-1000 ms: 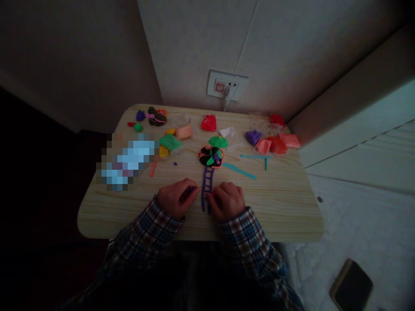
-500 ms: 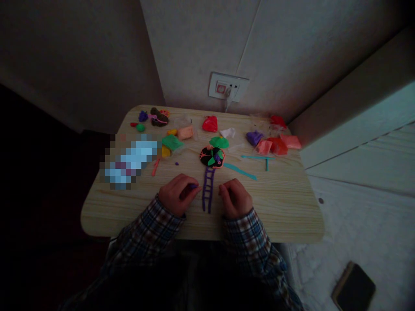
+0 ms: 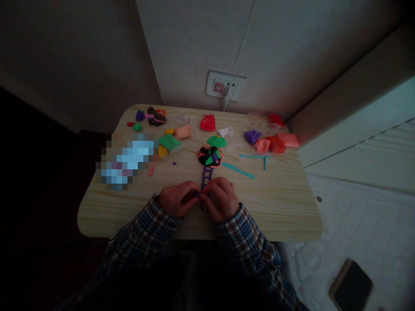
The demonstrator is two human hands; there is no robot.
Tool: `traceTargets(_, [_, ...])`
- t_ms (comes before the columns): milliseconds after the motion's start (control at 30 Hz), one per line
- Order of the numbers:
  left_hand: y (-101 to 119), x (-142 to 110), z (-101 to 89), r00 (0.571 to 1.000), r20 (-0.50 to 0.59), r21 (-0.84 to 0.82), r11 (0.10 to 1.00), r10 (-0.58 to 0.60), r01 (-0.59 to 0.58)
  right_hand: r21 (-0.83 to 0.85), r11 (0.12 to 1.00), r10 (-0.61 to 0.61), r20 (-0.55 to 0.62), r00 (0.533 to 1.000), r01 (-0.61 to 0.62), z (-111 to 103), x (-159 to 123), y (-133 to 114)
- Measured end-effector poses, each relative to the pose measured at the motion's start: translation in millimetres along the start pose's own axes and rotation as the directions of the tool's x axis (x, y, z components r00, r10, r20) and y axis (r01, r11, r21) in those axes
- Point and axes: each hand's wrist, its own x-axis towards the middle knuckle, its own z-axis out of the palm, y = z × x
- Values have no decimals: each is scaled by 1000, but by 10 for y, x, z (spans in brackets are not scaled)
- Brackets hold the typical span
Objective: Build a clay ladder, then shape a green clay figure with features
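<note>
My left hand (image 3: 179,198) is closed in a pinch on a small piece of purple clay (image 3: 196,194). Fingertips almost meeting it, my right hand (image 3: 222,199) is pinched too; whether it grips the same piece is hard to see. Both hands hover over the lower part of a purple clay ladder (image 3: 207,176), hiding most of its rungs. The ladder's top joins a round black clay piece (image 3: 204,156) with an orange edge, green leaves and small purple shapes. A green clay piece (image 3: 216,141) lies just behind it.
Bags of red clay (image 3: 208,123), purple clay (image 3: 252,137) and green clay (image 3: 169,141) lie along the back. A teal knife (image 3: 239,170) and teal tool (image 3: 254,156) lie right of the black piece. A blurred-out bright object (image 3: 129,162) is at left. A purple crumb (image 3: 174,163) sits nearby.
My right hand has moved left and my two hands have come together over the ladder, now covering its lower rungs. The purple clay piece stays in my left hand.
</note>
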Motion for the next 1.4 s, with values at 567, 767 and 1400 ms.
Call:
traceTargets(567, [41,8,27,995,-70,36,997,68,-66,154,986,79,-63,995,-69,-32,17,42])
traceTargets(767, [19,-7,49,986,-157,-56,997,48,-58,204,976,99,-107,989,-76,-18,-16,33])
traceTargets(1400, [145,72,-50,969,-228,38,993,-100,112,263,924,293,-24,956,-277,0,-61,95])
